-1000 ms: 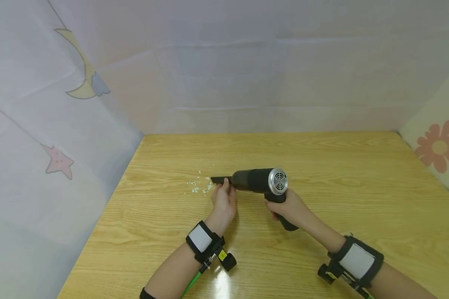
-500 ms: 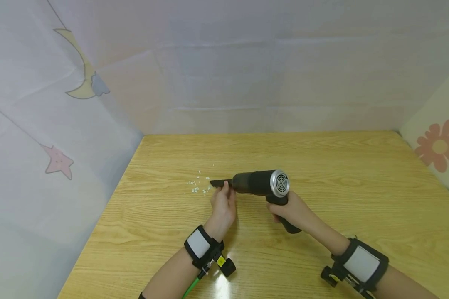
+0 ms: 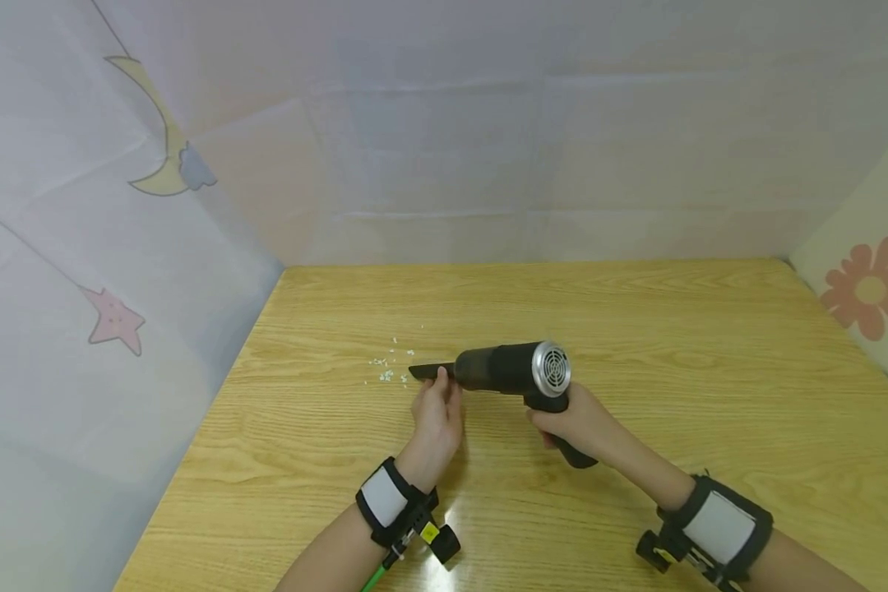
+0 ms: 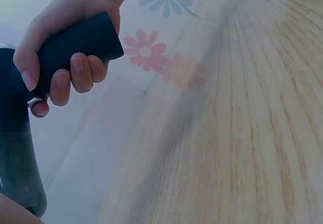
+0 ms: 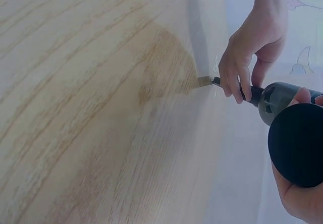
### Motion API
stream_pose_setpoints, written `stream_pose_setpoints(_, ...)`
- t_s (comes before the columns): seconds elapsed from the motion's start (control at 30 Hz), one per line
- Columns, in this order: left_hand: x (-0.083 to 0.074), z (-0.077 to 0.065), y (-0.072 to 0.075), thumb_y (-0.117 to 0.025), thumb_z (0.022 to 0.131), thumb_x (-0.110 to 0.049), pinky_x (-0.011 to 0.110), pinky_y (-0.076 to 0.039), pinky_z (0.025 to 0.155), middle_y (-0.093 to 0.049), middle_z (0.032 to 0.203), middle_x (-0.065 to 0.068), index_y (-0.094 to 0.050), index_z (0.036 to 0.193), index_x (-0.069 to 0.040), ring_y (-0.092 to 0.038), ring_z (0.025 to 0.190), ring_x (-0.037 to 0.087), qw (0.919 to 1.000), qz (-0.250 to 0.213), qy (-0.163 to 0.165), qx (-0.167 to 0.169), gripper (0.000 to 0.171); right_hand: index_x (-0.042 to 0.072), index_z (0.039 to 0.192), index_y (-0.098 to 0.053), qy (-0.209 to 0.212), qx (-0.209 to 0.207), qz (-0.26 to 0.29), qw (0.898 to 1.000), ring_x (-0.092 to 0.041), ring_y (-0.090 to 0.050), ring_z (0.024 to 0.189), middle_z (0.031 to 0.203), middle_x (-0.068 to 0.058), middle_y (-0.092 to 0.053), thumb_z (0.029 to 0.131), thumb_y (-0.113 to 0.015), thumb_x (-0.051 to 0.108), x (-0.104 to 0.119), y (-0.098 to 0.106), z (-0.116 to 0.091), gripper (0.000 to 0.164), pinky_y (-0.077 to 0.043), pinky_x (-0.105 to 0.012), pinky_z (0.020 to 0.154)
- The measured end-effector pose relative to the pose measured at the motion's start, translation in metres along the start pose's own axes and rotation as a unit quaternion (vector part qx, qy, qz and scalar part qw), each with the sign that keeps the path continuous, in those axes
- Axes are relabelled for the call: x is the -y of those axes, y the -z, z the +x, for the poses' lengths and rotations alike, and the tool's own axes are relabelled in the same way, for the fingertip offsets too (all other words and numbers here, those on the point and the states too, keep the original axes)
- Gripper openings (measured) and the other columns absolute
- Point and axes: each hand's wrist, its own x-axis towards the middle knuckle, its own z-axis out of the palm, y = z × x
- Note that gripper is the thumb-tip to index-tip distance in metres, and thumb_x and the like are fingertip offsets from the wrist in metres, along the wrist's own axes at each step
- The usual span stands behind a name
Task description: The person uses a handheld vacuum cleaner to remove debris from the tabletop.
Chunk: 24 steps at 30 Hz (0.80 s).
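A black handheld vacuum (image 3: 506,367) with a silver vented end lies level above the table. My right hand (image 3: 573,419) grips its handle, and in the left wrist view the fingers of that hand (image 4: 70,57) curl round the grip. At the other end, my left hand (image 3: 438,415) pinches the narrow black nozzle (image 3: 425,372). The right wrist view has the left hand (image 5: 252,52) with thumb and fingers about that nozzle. Small white scraps (image 3: 386,376) are scattered on the wood just left of the nozzle tip.
The wood-grain table (image 3: 673,345) reaches back to a pale cloth backdrop (image 3: 444,164). Cloth with a moon and a star (image 3: 117,321) hangs at the left, and a printed flower (image 3: 869,288) is at the right.
Both hands have brought the vacuum slightly nearer to me, and its nozzle tip has shifted a little left. Fewer white scraps show around the tip.
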Motion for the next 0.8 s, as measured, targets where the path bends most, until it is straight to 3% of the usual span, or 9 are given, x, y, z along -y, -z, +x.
stream_pose_setpoints(0.17, -0.003, -0.004, 0.004, -0.041, 0.101, -0.002, 0.026, -0.031, 0.118, -0.017, 0.156, 0.02, -0.009, 0.149, 0.009, -0.027, 0.143, 0.025, 1.0, -0.005, -0.002, 0.002, 0.059, -0.009, 0.121, -0.048, -0.008, 0.0, -0.001, 1.0, -0.021, -0.061, 0.06, 0.067, -0.008, -0.059, 0.088, -0.061, 0.014, -0.001, -0.003, -0.001, 0.043, -0.052, -0.029, 0.055)
stream_pose_setpoints(0.37, -0.008, -0.005, 0.009, -0.043, 0.1, -0.003, 0.021, -0.037, 0.113, -0.021, 0.155, 0.017, -0.015, 0.149, 0.007, -0.033, 0.138, 0.021, 1.0, -0.001, -0.003, -0.008, 0.056, -0.01, 0.114, -0.052, 0.009, -0.001, 0.01, 1.0, -0.018, -0.059, 0.058, 0.063, -0.002, -0.056, 0.088, -0.061, 0.013, -0.002, -0.012, 0.0, 0.036, -0.051, -0.028, 0.054)
stream_pose_setpoints(0.6, -0.013, -0.001, 0.012, -0.043, 0.101, -0.007, 0.026, -0.033, 0.118, -0.02, 0.156, 0.018, -0.006, 0.15, 0.005, -0.032, 0.136, 0.021, 0.9996, 0.021, -0.009, -0.017, 0.063, -0.009, 0.103, -0.055, 0.018, -0.016, 0.026, 0.999, -0.016, -0.055, 0.056, 0.06, 0.001, -0.054, 0.088, -0.06, 0.012, -0.003, -0.025, 0.003, 0.026, -0.05, -0.027, 0.054)
stream_pose_setpoints(0.8, -0.017, 0.002, 0.013, -0.044, 0.101, -0.007, 0.028, -0.031, 0.12, -0.019, 0.156, 0.018, -0.004, 0.15, 0.005, -0.03, 0.138, 0.023, 0.9993, 0.019, -0.013, -0.03, 0.065, -0.009, 0.108, -0.054, 0.008, -0.02, 0.021, 1.0, -0.017, -0.057, 0.057, 0.062, -0.002, -0.055, 0.087, -0.06, 0.011, 0.0, -0.03, 0.007, 0.03, -0.05, -0.027, 0.055)
